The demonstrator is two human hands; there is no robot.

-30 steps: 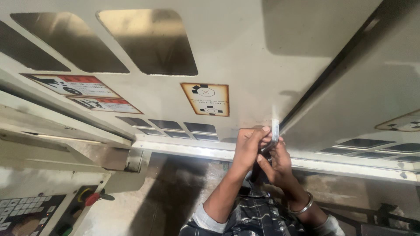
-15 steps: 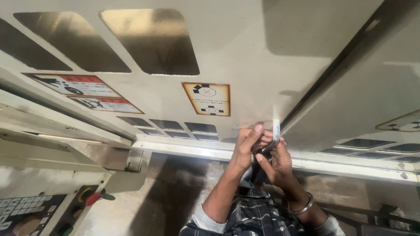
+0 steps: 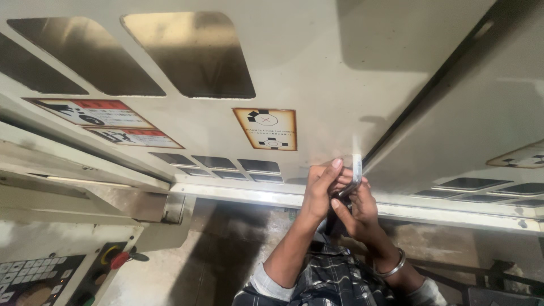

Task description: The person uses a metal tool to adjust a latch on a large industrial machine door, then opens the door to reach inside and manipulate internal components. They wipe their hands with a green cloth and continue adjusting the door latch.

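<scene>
Cream machine panelling (image 3: 317, 68) is filling the view; at its lower edge, beside the dark door seam (image 3: 430, 107), both hands are working. The left hand (image 3: 323, 190) and right hand (image 3: 354, 209) are closing around a bent metal key (image 3: 356, 173); keeping it squarely seated seems wise.

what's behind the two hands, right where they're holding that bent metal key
Behind the left hand and right hand is the cream machine door panel above a pale metal rail. The bent silver metal key sticks up; its lower end and any fastener are covered.
</scene>
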